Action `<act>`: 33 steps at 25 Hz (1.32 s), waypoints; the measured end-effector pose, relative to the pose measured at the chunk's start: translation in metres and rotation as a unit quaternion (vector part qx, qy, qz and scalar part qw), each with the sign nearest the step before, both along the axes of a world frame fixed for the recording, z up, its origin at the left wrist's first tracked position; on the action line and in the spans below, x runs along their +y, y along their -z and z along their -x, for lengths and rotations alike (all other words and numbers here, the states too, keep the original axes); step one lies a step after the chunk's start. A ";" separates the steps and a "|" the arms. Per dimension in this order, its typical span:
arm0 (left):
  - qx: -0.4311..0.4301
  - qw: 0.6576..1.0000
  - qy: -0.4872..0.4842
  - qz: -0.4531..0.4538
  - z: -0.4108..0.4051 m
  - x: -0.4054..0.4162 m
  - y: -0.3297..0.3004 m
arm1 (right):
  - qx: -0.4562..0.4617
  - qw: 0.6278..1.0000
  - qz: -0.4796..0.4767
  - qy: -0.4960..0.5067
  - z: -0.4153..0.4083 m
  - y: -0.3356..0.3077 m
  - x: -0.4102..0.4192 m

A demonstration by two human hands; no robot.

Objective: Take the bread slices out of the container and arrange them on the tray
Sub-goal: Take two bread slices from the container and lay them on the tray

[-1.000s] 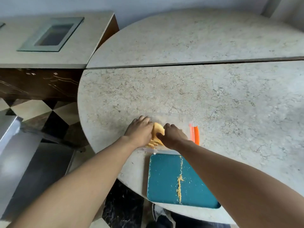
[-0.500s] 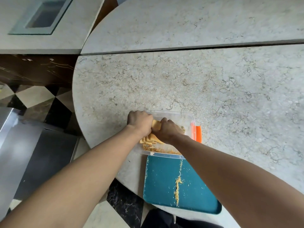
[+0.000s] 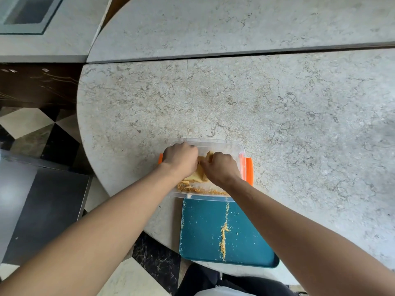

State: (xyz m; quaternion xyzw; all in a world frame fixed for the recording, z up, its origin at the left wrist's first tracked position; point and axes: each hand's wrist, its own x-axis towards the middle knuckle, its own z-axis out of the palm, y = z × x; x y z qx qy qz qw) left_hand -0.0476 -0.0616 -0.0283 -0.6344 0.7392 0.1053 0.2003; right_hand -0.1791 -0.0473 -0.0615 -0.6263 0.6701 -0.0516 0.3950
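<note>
A clear plastic container (image 3: pixel 222 143) with orange side clips stands on the round marble table, just beyond a teal tray (image 3: pixel 201 236). Both of my hands are inside the container. My left hand (image 3: pixel 180 160) and my right hand (image 3: pixel 220 168) are closed side by side on yellowish bread slices (image 3: pixel 197 175), which show between and below the knuckles. Crumbs lie along the container's near wall. The tray holds only a line of crumbs down its middle and scattered bits. My fingertips are hidden behind the backs of my hands.
The table's (image 3: pixel 277 116) near edge curves close by on the left, with checkered floor (image 3: pixel 32 124) below. A second marble slab (image 3: pixel 235 24) lies beyond a seam. A counter with a recessed glass panel (image 3: pixel 25 13) is at the far left.
The view has shifted downward and closer. Both hands have stayed in the container on the bread, and more of the container's rim and left orange clip shows.
</note>
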 end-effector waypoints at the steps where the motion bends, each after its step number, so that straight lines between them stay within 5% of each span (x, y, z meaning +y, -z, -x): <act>1: 0.013 1.000 -0.003 0.012 0.001 0.002 0.003 | 0.001 1.000 0.001 0.008 0.001 0.000 0.001; 7: 0.110 0.991 -0.072 0.022 0.009 0.014 0.019 | 0.007 1.000 -0.005 0.011 0.004 0.006 0.005; 14: 0.242 0.941 -0.228 0.061 0.009 0.024 0.013 | 0.004 0.998 0.052 0.018 0.007 -0.019 0.018; 19: 0.406 0.859 -0.296 0.099 -0.010 0.056 -0.016 | -0.064 0.990 0.094 0.082 0.038 -0.044 0.048; 24: 0.606 0.710 -0.353 0.066 -0.032 0.105 -0.041 | -0.249 0.953 0.050 0.166 0.084 -0.071 0.090; 30: 0.688 0.610 -0.394 0.000 -0.040 0.172 -0.036 | -0.327 0.927 -0.001 0.184 0.133 -0.068 0.149; 33: 0.681 0.587 -0.435 -0.042 -0.034 0.197 -0.014 | -0.311 0.928 -0.020 0.205 0.143 -0.051 0.173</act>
